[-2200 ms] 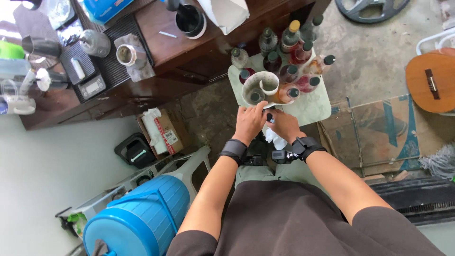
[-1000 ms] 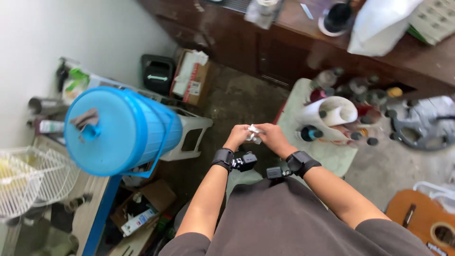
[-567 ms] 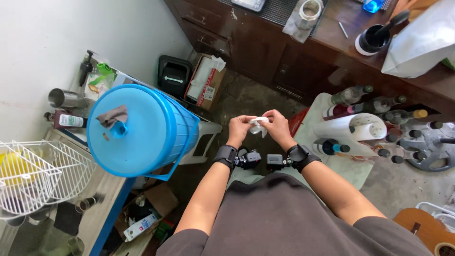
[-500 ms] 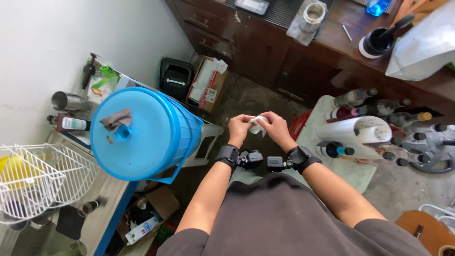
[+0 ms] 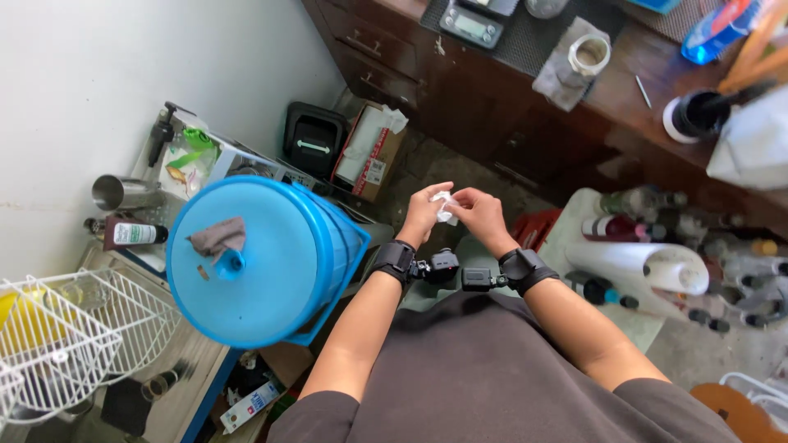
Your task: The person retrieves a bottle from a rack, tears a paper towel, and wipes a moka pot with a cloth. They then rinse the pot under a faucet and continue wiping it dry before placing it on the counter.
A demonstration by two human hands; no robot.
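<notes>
My left hand (image 5: 424, 213) and my right hand (image 5: 479, 215) meet in front of my chest. Both pinch a small crumpled white piece of paper or tissue (image 5: 444, 206) between the fingertips. Each wrist wears a black strap with a small camera on it. To the left of my hands stands a large blue water jug (image 5: 263, 262), with a grey rag (image 5: 217, 235) lying on its cap.
A dark wooden counter (image 5: 525, 90) with a scale, a jar and a cup runs along the top. Bottles and a white jug (image 5: 648, 267) crowd a low table on the right. A white wire rack (image 5: 57, 344) is at the lower left. A cardboard box (image 5: 369, 152) sits on the floor.
My view has swung left, away from the bottle table toward the blue jug. My hands have stayed together on the white scrap and risen slightly.
</notes>
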